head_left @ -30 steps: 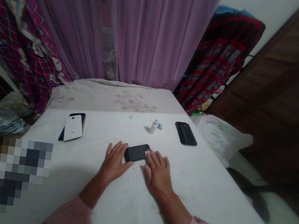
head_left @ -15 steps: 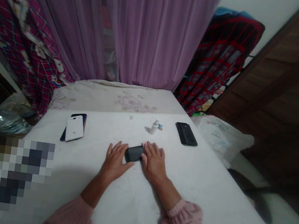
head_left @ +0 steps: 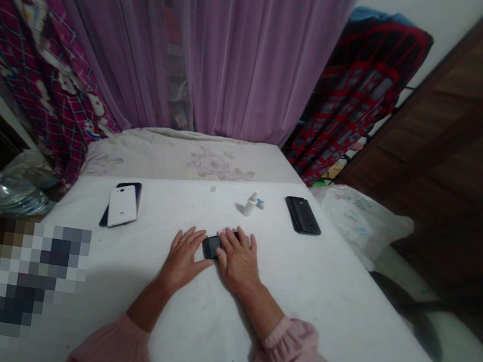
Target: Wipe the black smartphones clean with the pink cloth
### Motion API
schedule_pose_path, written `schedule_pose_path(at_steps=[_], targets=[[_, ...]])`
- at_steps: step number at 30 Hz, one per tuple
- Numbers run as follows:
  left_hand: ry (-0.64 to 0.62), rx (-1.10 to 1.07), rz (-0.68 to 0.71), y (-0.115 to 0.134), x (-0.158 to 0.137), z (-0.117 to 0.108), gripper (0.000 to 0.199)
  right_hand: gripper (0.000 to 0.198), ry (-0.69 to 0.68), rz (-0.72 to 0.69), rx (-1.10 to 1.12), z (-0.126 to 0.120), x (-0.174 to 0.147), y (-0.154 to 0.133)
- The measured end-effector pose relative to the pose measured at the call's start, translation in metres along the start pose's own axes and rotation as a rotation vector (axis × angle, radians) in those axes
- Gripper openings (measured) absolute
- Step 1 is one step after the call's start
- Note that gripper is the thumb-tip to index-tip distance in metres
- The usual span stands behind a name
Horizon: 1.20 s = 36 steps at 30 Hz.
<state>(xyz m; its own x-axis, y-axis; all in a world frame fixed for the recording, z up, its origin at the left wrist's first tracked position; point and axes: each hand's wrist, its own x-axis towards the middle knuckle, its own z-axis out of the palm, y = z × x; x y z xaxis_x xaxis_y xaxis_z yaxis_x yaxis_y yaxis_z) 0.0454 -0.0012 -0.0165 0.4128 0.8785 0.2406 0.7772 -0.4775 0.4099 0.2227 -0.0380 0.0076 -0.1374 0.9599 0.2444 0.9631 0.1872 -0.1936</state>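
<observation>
Left grip (head_left: pixel 184 257): palm down, thumb stands apart from the fingers. Right grip (head_left: pixel 238 261): palm down, fingers point forward. Both forearms (head_left: pixel 265 312) slant inward.

A black rectangular smartphone (head_left: pixel 210 247) lies flat, screen up, on the white-covered desk (head_left: pixel 319 300), its left end at my left hand (head_left: pixel 182 259); my right hand (head_left: pixel 237 263), a small pink piece (head_left: pixel 221 234) showing under it, covers much of the rest.
</observation>
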Motion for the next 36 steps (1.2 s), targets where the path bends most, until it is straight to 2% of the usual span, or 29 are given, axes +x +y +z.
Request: schedule_pose_path(at_steps=[6,12,24,31,36], targets=[[0.019,0.011,-0.019,0.003,0.0,-0.001,0.048,0.045,-0.028,-0.044,0.077,0.0,0.004,-0.022],[0.028,0.011,-0.035,0.004,0.0,-0.001,0.047,0.044,-0.061,-0.058,0.097,-0.006,0.003,-0.025],[0.073,0.011,-0.033,0.002,0.0,0.003,0.046,0.04,0.009,-0.128,0.112,-0.001,-0.026,-0.009],[0.093,-0.01,-0.017,0.003,0.0,0.0,0.046,0.043,-0.019,-0.164,0.059,-0.005,-0.037,-0.003],[0.097,-0.006,-0.008,0.004,-0.001,0.0,0.046,0.044,-0.027,-0.121,-0.003,-0.008,-0.046,0.015]])
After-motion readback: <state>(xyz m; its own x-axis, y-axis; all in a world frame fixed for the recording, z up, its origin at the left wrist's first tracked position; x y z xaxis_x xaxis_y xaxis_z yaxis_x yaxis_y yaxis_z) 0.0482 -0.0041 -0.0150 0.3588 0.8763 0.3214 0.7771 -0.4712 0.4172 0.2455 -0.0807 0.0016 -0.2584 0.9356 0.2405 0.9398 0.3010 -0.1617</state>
